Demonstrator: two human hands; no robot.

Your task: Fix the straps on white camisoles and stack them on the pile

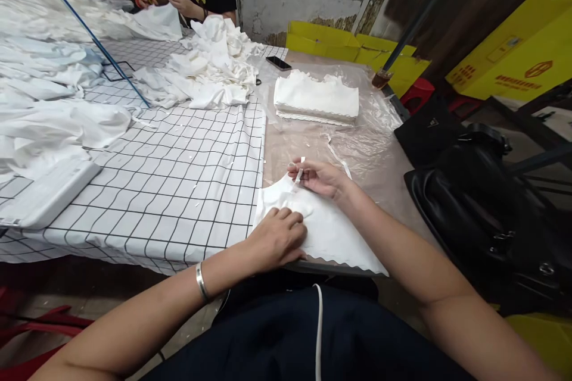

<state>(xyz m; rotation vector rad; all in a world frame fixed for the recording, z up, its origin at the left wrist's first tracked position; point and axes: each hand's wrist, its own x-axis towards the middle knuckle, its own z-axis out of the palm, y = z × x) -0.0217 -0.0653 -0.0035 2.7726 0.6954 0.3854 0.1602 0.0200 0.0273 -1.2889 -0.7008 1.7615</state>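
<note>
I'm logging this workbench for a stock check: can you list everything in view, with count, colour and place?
white fabric piece: one, white, at the near table edge under both hands
folded fabric stack: one, white, on clear plastic sheet, centre right
loose fabric heap: one, white, far centre
fabric piles: several, white, left side
checked tablecloth: one, white with black lines, left half of the table
phone: one, black, far centre
boxes: several, yellow, right and back
bag: one, black, right
co-worker's hands: two, far left, on white fabric
left hand: pressing the fabric piece flat
right hand: pinching a small pale tool
</note>
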